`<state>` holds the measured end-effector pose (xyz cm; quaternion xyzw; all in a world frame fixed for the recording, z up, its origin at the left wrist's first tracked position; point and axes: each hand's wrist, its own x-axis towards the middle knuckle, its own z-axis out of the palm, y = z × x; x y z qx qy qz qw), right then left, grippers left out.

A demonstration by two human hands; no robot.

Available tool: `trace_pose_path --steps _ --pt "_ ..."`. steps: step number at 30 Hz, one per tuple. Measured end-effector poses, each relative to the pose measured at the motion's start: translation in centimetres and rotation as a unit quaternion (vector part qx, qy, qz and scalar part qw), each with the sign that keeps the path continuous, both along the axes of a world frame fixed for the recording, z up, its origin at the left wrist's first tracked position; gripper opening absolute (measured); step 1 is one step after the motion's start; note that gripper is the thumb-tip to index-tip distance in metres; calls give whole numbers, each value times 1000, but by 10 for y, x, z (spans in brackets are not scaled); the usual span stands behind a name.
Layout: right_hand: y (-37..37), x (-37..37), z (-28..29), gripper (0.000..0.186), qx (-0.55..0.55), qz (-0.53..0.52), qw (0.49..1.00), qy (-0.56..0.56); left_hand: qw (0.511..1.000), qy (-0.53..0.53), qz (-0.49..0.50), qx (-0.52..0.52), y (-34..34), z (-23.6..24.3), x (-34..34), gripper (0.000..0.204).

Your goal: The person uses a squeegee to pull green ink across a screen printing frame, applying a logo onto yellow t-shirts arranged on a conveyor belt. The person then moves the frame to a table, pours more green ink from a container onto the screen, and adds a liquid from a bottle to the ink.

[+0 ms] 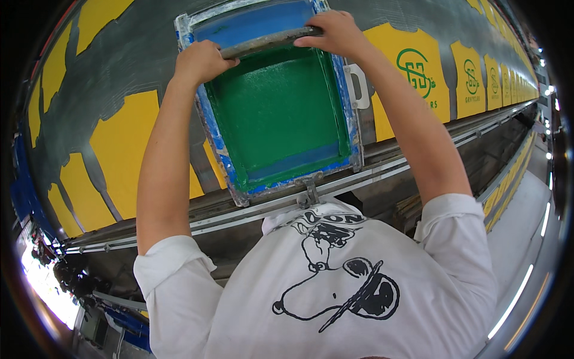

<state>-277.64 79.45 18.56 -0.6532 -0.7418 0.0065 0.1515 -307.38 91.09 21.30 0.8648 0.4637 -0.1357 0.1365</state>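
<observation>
A squeegee (270, 42) spans the upper part of a screen-printing frame (216, 140). My left hand (202, 61) is closed around its left end, thumb pointing inward. At the other end, my right hand (336, 34) grips it the same way. Green ink (274, 113) coats the mesh below the squeegee, and blue mesh shows above it and in a strip at the bottom. The frame's rim is pale and stained blue. A white handle (359, 87) sticks out from its right side. Yellow fabric mostly hidden by the frame peeks out at its lower left.
A long dark table (197, 128) carries yellow fabric pieces. Those on the right, such as the nearest printed piece (412, 78), bear green designs; the left ones, like this plain piece (125, 155), look unprinted. A metal rail (382, 172) with a clamp (309, 190) runs along the near edge.
</observation>
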Motion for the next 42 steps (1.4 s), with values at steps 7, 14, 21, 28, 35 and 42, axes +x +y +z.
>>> trace_pose_path --steps 7,14,21,28,35,42 --pt "20 -19 -11 50 -116 -26 991 -61 1000 19 -16 16 1 -6 -1 60" --pt "-43 -29 -14 49 -107 2 994 -20 999 40 -19 8 -56 -7 -13 59" --pt "-149 -57 -15 38 -147 17 989 1 998 33 36 -46 -168 6 -31 52" --pt "-256 -85 -22 27 -82 49 995 37 999 -39 10 9 -276 -10 -72 45" --pt "-255 -88 -19 32 -63 33 997 34 1000 -18 9 -7 -274 3 -69 46" --pt "-153 -49 -3 45 -137 33 989 31 994 41 -4 -104 -167 18 -39 59"
